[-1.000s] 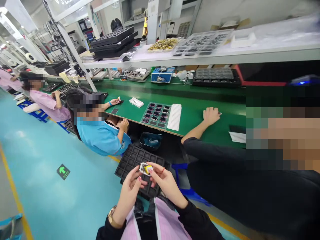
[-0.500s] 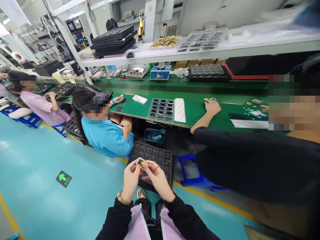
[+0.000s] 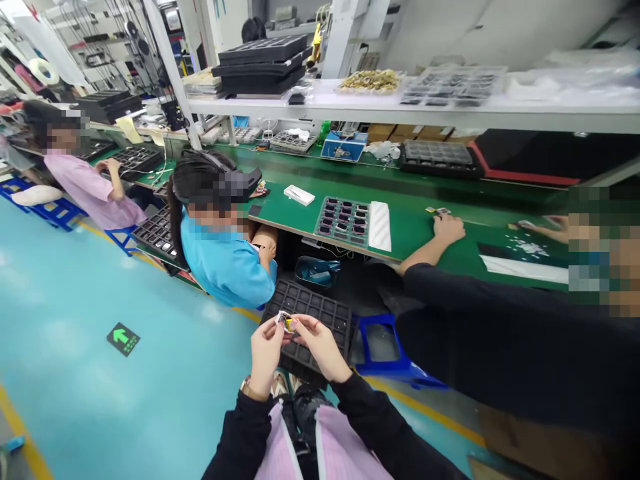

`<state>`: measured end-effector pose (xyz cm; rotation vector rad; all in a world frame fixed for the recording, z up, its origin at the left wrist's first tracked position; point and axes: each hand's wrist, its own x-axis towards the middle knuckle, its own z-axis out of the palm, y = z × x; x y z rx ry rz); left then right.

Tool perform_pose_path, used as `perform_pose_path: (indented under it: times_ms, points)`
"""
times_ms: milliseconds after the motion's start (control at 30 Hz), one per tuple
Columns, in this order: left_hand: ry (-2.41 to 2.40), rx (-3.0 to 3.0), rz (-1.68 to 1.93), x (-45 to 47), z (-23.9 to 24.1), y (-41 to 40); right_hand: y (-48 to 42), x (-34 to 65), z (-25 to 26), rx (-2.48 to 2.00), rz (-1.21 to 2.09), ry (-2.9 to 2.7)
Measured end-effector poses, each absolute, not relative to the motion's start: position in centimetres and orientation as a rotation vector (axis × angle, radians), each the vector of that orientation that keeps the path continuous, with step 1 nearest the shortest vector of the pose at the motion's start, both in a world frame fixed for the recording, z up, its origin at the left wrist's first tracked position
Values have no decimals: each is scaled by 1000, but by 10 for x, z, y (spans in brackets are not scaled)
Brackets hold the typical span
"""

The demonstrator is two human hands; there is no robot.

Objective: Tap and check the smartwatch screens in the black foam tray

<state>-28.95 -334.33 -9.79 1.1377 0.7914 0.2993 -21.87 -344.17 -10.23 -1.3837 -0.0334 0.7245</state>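
Both my hands meet in front of me, above a black compartment tray (image 3: pixel 325 310). Pinched in the fingers of my left hand (image 3: pixel 265 353) is a small white-and-black part (image 3: pixel 281 317); it looks like a little device housing, though its details are too small to make out. The fingers of my right hand (image 3: pixel 323 347) close on a small yellow piece (image 3: pixel 289 325) at the right side of that part. Whether the two pieces are joined cannot be seen. My fingertips cover some of both.
A person in a blue shirt (image 3: pixel 225 267) sits left of the tray; a person in a dark shirt (image 3: pixel 490 320) is at the right. Beyond them runs a green workbench (image 3: pixel 280 217) with a clear tray of dark parts (image 3: pixel 343 220). A blue stool (image 3: pixel 367 357) stands right of the tray.
The view has swung a little, so the bench and people sit further right and slightly lower. My hands stay together on the small part, with the fingers shifted only slightly.
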Motion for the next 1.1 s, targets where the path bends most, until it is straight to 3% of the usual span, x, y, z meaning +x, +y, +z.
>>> perform_pose_path:
  times_ms: [267,467,800,1100]
  points:
    - [855,1397,432,-300,-118,-3330,-3423,-216,-114,-1478,738,-122]
    - [801,1850,500,-298,-107,-3334,-3423,-202,-119,-1523,698,-133]
    - [741,2291,333,-253,-100,-3353,-3432,-165,-122,-1434,676,-124]
    - [659,2341,173,-213,-97,-3363,-3448,-128,-128,-1370,663,-78]
